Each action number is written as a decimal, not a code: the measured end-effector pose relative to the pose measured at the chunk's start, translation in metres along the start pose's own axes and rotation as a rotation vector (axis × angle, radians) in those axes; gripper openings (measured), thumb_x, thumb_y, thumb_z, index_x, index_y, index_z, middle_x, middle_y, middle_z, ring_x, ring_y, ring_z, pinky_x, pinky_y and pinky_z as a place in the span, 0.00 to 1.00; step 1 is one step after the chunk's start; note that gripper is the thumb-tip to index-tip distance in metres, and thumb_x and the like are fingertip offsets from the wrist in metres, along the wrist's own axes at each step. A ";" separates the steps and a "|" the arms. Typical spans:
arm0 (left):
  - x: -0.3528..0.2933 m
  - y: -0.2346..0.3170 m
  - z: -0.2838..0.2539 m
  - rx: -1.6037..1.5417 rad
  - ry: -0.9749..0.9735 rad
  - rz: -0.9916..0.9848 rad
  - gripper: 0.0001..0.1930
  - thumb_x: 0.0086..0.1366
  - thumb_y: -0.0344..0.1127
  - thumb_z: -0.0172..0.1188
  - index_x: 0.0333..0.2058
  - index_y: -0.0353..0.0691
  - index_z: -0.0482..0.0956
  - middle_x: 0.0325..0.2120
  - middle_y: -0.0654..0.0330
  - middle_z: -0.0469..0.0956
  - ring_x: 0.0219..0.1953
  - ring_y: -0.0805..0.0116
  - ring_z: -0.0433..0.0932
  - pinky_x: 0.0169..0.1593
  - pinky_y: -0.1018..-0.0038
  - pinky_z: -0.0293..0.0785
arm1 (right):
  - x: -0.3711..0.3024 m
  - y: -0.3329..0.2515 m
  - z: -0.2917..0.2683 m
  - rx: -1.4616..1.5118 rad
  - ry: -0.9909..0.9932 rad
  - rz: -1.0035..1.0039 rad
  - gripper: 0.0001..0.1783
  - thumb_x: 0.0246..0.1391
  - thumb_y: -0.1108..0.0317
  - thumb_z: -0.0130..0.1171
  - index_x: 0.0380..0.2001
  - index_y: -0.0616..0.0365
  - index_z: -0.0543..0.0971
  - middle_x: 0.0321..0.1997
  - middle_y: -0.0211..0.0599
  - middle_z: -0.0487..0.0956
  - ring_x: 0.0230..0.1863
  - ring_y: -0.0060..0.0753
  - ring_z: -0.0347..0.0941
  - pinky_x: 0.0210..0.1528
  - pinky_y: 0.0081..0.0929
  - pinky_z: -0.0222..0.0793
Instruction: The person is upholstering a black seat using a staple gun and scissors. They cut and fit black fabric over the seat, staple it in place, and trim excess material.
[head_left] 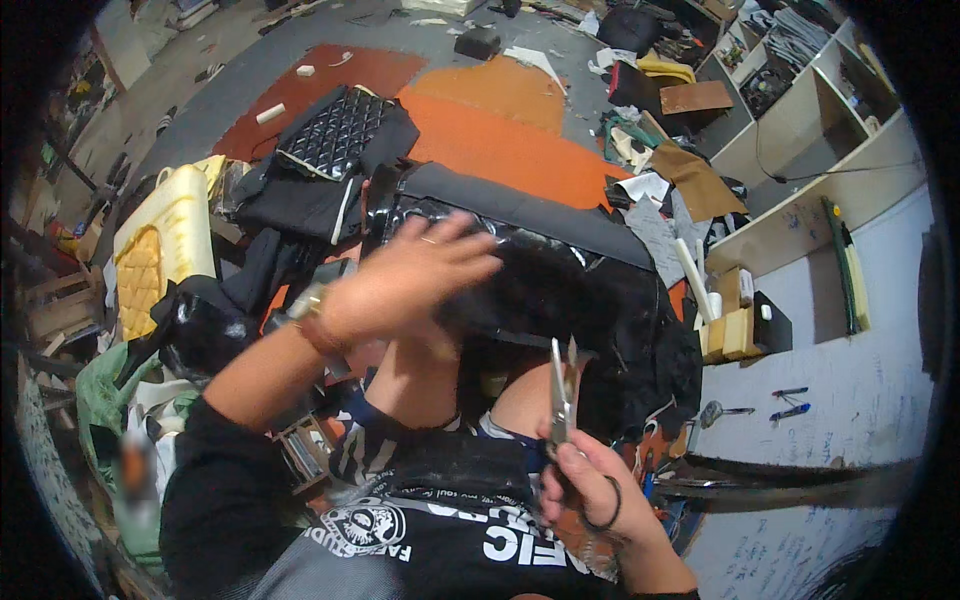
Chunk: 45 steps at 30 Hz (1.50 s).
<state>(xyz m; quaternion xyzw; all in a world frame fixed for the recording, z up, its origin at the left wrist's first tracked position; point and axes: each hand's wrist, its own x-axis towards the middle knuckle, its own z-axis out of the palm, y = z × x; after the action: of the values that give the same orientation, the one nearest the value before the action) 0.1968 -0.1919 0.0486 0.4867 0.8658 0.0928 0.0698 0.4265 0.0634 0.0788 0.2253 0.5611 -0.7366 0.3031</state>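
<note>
My left hand is spread flat with its fingers apart, slightly blurred, at the left part of a glossy black cover lying across my knees. Whether the palm presses on it or hovers just above, I cannot tell. A dark grey padded strip runs along the cover's far edge. Close to my lap, my right hand grips a pair of scissors, blades pointing up and parted. One dark handle loop shows beside my fingers. The scissors are apart from the cover's near edge in the picture.
Orange sheet material covers the floor ahead. At left lie a quilted black piece and yellow foam. On the right, a white table carries pens and a yellow block, beside shelving.
</note>
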 end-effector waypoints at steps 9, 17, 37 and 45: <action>-0.043 -0.041 0.055 0.149 0.284 -0.122 0.22 0.59 0.28 0.64 0.54 0.49 0.85 0.60 0.66 0.81 0.72 0.59 0.68 0.74 0.39 0.55 | 0.045 -0.011 0.085 0.011 -0.248 0.227 0.28 0.75 0.45 0.48 0.67 0.51 0.62 0.44 0.42 0.80 0.44 0.41 0.83 0.46 0.38 0.79; -0.051 -0.044 0.047 0.114 0.396 -0.025 0.20 0.59 0.29 0.64 0.51 0.50 0.87 0.55 0.67 0.85 0.65 0.59 0.76 0.71 0.42 0.63 | 0.085 -0.027 0.112 -0.097 -0.237 0.282 0.35 0.69 0.31 0.50 0.56 0.52 0.67 0.44 0.41 0.77 0.42 0.41 0.82 0.46 0.43 0.80; -0.060 -0.050 0.057 0.086 0.401 0.027 0.19 0.61 0.30 0.64 0.52 0.52 0.86 0.57 0.68 0.83 0.67 0.60 0.75 0.73 0.43 0.59 | 0.136 -0.032 0.109 -0.033 -0.113 0.172 0.39 0.68 0.30 0.50 0.57 0.58 0.67 0.29 0.31 0.74 0.24 0.28 0.77 0.28 0.28 0.75; -0.058 -0.050 0.056 0.033 0.401 0.043 0.18 0.60 0.27 0.64 0.49 0.48 0.88 0.56 0.67 0.84 0.67 0.59 0.75 0.67 0.52 0.71 | 0.131 -0.024 0.124 0.014 -0.006 0.078 0.37 0.69 0.31 0.50 0.53 0.60 0.71 0.25 0.28 0.72 0.21 0.21 0.71 0.22 0.22 0.66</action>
<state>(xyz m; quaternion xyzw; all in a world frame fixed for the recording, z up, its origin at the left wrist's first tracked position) 0.1974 -0.2620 -0.0156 0.4780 0.8532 0.1751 -0.1138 0.3172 -0.0774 0.0408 0.2469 0.5459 -0.7287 0.3316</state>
